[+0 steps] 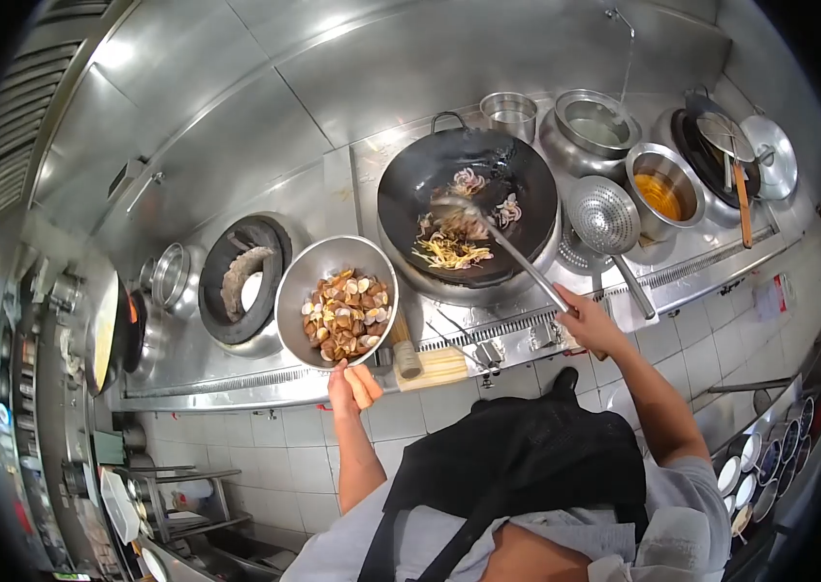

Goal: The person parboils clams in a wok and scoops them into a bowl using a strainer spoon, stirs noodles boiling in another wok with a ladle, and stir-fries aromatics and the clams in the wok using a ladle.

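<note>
My left hand is closed on the rim of a steel bowl, tilted beside the wok. Brown and white pieces that look like clams lie in the bowl. My right hand grips the long metal handle of a ladle. The ladle's head is smeared by motion inside the black wok, among the food. Yellow shreds and pale, purplish sliced pieces are in the wok.
Right of the wok are a perforated strainer, a pot of amber liquid and a water-filled pot under a running tap. A black burner ring is at left. A bamboo brush stands near the front edge.
</note>
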Demonstrator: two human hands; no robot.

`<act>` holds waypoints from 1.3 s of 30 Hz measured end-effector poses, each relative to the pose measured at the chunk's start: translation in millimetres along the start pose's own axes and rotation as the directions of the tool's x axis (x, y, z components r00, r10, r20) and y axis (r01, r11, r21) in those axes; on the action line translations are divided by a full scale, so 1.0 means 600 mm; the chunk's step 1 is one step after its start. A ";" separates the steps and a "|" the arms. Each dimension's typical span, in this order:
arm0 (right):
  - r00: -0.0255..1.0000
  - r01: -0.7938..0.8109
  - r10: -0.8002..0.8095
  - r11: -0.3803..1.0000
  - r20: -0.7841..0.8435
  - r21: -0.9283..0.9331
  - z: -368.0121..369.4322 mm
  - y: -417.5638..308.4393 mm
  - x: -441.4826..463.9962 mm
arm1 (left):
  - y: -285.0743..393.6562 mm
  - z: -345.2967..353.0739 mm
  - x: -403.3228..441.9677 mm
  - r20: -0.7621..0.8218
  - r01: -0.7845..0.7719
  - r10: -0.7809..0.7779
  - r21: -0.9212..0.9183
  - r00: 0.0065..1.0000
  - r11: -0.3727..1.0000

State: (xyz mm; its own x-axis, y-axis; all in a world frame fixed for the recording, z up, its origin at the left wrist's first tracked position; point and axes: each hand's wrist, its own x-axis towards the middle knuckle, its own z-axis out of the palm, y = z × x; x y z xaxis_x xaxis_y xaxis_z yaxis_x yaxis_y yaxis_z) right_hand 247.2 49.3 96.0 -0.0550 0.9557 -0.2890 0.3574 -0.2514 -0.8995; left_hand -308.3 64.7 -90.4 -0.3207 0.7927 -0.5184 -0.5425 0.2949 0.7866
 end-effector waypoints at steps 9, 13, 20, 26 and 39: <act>0.923 -0.249 0.196 0.961 0.332 0.124 -0.055 -0.083 -0.148 | -0.010 0.005 -0.007 -0.076 -0.110 0.107 -0.036 0.991 0.993; 0.996 0.002 0.021 0.968 0.087 -0.250 -0.036 -0.011 -0.045 | -0.007 0.027 -0.022 -0.107 -0.126 0.124 -0.015 0.987 0.992; 0.940 0.175 -0.216 0.969 -0.263 -0.173 0.045 0.058 0.112 | 0.014 0.079 -0.062 -0.199 -0.159 0.144 -0.062 0.969 0.985; 0.987 0.133 -0.100 0.947 0.126 -0.291 0.027 -0.026 -0.011 | -0.001 0.069 -0.053 -0.196 -0.183 0.169 -0.053 0.966 0.982; 0.983 0.132 -0.144 0.985 -0.117 -0.108 -0.021 0.031 0.100 | 0.064 0.008 -0.173 -0.174 -0.133 0.140 0.053 0.975 0.990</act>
State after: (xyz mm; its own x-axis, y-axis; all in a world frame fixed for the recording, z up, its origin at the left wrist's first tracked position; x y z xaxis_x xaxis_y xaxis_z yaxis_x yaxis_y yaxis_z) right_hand 262.4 103.9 65.9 0.0033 0.9933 -0.1158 0.4458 -0.1052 -0.8889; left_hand -292.0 -3.3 -4.6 -0.5234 0.7215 -0.4533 -0.4529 0.2151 0.8652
